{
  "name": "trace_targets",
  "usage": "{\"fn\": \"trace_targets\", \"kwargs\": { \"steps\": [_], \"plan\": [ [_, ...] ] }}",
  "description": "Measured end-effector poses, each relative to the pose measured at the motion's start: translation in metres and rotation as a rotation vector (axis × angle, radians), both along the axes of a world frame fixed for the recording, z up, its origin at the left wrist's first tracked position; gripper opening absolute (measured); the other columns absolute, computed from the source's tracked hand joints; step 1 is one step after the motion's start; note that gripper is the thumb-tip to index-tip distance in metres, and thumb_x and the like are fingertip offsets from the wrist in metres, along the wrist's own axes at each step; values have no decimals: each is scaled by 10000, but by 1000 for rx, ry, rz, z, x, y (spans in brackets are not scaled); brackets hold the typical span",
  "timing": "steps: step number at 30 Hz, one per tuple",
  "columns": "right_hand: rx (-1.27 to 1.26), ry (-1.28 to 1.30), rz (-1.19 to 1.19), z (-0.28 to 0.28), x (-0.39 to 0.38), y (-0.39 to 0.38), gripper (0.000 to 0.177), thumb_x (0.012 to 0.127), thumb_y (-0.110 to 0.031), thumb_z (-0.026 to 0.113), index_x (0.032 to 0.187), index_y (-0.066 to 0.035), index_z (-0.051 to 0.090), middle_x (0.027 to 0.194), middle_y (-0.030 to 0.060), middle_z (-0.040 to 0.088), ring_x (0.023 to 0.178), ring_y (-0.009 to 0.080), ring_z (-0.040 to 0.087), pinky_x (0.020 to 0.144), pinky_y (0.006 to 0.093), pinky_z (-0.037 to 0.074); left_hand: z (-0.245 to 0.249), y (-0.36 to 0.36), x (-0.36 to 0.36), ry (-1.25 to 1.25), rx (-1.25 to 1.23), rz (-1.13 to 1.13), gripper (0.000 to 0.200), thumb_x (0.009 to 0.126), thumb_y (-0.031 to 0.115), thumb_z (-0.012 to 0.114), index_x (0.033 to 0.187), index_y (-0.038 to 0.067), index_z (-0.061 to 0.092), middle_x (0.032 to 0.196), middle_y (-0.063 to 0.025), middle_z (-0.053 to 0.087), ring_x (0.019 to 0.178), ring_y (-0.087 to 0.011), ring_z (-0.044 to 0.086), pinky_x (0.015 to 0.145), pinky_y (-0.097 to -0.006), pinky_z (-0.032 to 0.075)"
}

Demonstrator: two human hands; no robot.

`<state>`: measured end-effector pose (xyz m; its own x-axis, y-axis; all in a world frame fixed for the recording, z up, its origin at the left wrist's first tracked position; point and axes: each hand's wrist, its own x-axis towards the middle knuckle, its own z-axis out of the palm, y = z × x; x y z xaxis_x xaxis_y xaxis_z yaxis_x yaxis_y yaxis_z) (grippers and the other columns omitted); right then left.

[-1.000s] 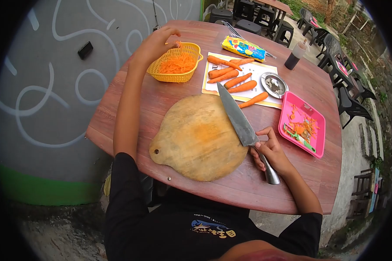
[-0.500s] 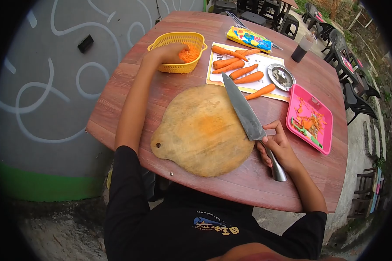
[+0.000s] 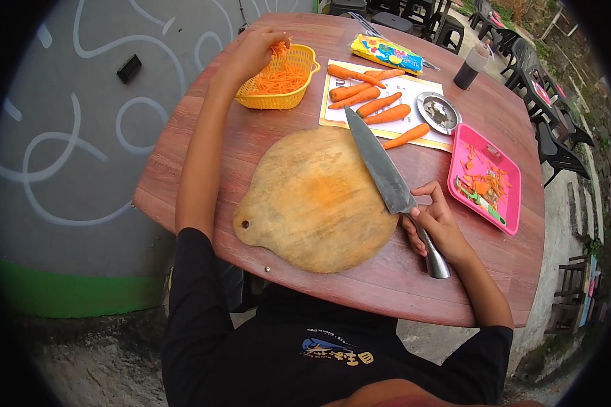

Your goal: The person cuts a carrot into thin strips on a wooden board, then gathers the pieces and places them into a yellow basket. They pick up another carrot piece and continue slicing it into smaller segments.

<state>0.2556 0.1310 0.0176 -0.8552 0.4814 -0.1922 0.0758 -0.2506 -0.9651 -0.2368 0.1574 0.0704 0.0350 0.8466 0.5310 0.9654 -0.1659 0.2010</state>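
My left hand [image 3: 256, 53] is raised over the back left of a yellow basket [image 3: 271, 102], its fingers closed on a pinch of shredded carrot. More shredded carrot [image 3: 282, 79] lies in the basket. My right hand [image 3: 436, 227] grips a large kitchen knife [image 3: 380, 163] by its metal handle. The blade points away from me and lies over the right part of a round wooden cutting board [image 3: 305, 203], which has an orange stain in its middle.
Several whole carrots [image 3: 387, 114] lie on a printed sheet [image 3: 414, 95] beside a metal ashtray [image 3: 438, 112]. A pink tray [image 3: 455, 146] at right holds carrot scraps and a green-handled peeler [image 3: 490, 210]. Farther back are a yellow-blue packet [image 3: 387, 54] and a dark-filled bottle [image 3: 471, 66].
My left hand has lifted out of the shredded carrot, up and to the left, with some shreds in its fingers. My right hand and the knife have stayed nearly still.
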Motion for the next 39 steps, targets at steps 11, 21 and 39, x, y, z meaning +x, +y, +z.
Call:
{"fn": "trace_targets", "kwargs": {
  "steps": [11, 21, 39],
  "plan": [
    [3, -16, -4, 1, 0, -1, 252, 1081, -175, 504, 1255, -163, 322, 771, 71, 523, 444, 104, 495, 371, 230, 397, 9, -10, 6, -31, -86, 33, 281, 848, -77, 648, 1103, 37, 670, 1105, -93, 692, 1072, -264, 658, 918, -361, 539],
    [-17, -10, -6, 1, -1, -1, 248, 1079, -162, 499, 1251, -161, 320, 771, 73, 524, 442, 105, 494, 372, 232, 397, -23, -14, 19, -28, -394, 89, 424, 868, 66, 671, 1291, 78, 643, 1381, -155, 569, 1267, -290, 561, 1049, -399, 462],
    [-43, -15, 3, 1, -1, 1, 229, 1083, -155, 482, 1240, -167, 316, 738, 57, 510, 443, 97, 484, 371, 231, 398, 7, -21, 0, -85, -297, 39, 384, 863, 90, 671, 1246, 64, 662, 1282, -138, 651, 1140, -296, 625, 978, -385, 504]
  ]
}}
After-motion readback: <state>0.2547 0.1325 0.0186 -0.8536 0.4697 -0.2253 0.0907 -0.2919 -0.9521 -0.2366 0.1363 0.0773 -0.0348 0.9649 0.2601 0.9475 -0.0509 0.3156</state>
